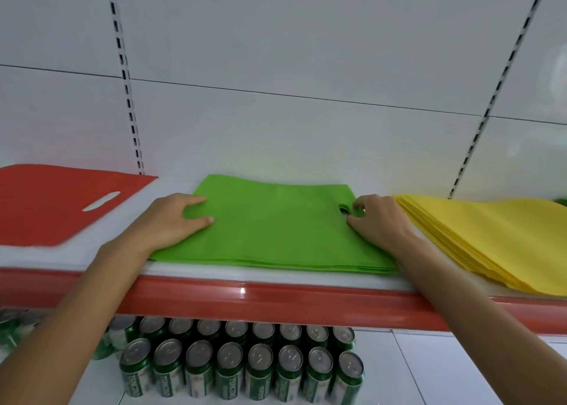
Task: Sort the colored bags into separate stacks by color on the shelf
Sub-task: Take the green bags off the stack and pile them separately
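Green bags (276, 229) on shelf (260, 300): left hand (175, 220) is pressing flat, fingers straight; right hand (374, 220) is pinching handle hole (343, 209). Best squaring edges before releasing.

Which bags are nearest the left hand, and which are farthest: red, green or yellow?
1. green bags: in the middle, the left hand presses on them.
2. red bag: just to its left.
3. yellow bags: far right, beyond the right hand.

Left hand (171, 220) and right hand (380, 222) extend from 2 bare forearms (92, 291).
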The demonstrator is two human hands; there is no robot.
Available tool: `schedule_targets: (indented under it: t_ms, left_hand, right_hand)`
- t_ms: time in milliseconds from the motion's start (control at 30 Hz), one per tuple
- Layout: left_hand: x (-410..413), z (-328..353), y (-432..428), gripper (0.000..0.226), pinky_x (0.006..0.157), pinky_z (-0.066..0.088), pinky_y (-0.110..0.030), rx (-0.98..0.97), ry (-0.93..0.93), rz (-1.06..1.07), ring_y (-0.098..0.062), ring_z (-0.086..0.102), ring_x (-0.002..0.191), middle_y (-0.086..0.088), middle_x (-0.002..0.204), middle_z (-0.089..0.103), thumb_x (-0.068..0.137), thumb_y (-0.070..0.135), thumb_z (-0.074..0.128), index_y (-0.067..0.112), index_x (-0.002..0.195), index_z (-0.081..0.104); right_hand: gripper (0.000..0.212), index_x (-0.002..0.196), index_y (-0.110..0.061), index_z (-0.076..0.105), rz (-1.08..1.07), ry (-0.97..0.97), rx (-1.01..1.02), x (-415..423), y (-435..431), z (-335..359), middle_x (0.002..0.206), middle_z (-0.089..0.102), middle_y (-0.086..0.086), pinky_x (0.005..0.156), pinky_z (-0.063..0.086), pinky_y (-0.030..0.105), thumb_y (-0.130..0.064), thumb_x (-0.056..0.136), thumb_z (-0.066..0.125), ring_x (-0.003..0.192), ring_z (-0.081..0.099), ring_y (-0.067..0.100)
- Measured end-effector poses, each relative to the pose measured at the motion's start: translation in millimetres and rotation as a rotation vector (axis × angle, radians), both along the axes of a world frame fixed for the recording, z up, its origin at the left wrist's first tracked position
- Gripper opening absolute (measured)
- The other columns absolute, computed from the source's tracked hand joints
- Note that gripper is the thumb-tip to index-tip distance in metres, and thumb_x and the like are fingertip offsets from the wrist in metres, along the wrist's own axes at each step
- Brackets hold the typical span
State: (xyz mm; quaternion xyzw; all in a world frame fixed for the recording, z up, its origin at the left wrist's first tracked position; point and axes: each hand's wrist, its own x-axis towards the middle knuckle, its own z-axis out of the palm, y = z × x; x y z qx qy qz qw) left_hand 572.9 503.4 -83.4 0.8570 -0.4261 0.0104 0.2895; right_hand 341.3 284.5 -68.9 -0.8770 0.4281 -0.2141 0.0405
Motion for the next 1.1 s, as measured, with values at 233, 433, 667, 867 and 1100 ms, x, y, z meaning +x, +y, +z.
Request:
schedule_targets:
  t_ms: [233, 433, 667, 867, 1100]
  left_hand:
    - [0.9, -3.7, -2.5, 0.041, 0.102, 0.03, -0.027, 0.038, -0.022, -0.017, -0.025, 0.041, 0.129, -0.009, 0.139, 0.048, 0.087, 0.035, 0.06, 0.019, 0.125, 0.058]
    - [-5.5, 15.7, -0.8, 0.049, 0.11, 0.028, -0.037, 0.217, -0.193, 0.016, -0.028, 0.034, 0.134, -0.011, 0.148, 0.034, 0.086, 0.045, 0.058, 0.021, 0.128, 0.055]
    - [-77.8, 43.5, -34.5, 0.048, 0.107, 0.033, -0.036, 0.075, -0.276, -0.084, -0.023, 0.043, 0.128, -0.001, 0.138, 0.05, 0.087, 0.042, 0.058, 0.021, 0.13, 0.053]
    - [-184.2, 47.2, -89.4, 0.048, 0.107, 0.033, -0.035, -0.033, -0.282, -0.164, -0.021, 0.045, 0.127, -0.002, 0.137, 0.051, 0.087, 0.041, 0.058, 0.021, 0.13, 0.053]
    - [-327.8, 48.8, -177.0, 0.048, 0.108, 0.033, -0.036, -0.108, -0.239, -0.287, -0.019, 0.044, 0.128, 0.001, 0.137, 0.051, 0.087, 0.044, 0.056, 0.024, 0.131, 0.052]
  right_hand:
    - [0.036, 0.109, -0.006, 0.066, 0.002, 0.009, 0.021, 0.4, -2.4, -6.5, 0.112, 0.064, 0.018, 0.081, 0.048, 0.036, -0.035, 0.088, 0.057, 0.104, 0.058, 0.036]
    - [0.032, 0.105, -0.005, 0.068, 0.036, -0.065, 0.068, -0.3, -0.5, -2.4, 0.111, 0.065, 0.017, 0.075, 0.044, 0.033, -0.028, 0.092, 0.048, 0.1, 0.058, 0.034]
    - [0.032, 0.119, -0.018, 0.062, 0.125, -0.201, -0.017, -48.2, -10.6, 53.4, 0.124, 0.06, 0.007, 0.096, 0.044, 0.035, -0.03, 0.09, 0.054, 0.114, 0.055, 0.025]
    - [0.037, 0.125, -0.015, 0.059, 0.097, -0.206, -0.118, -157.2, -63.9, 77.0, 0.123, 0.061, 0.006, 0.094, 0.046, 0.04, -0.027, 0.09, 0.057, 0.113, 0.055, 0.024]
    - [0.033, 0.118, -0.014, 0.063, -0.012, -0.226, -0.126, -307.9, -135.3, 57.2, 0.114, 0.066, 0.004, 0.093, 0.047, 0.041, -0.022, 0.086, 0.061, 0.106, 0.06, 0.024]
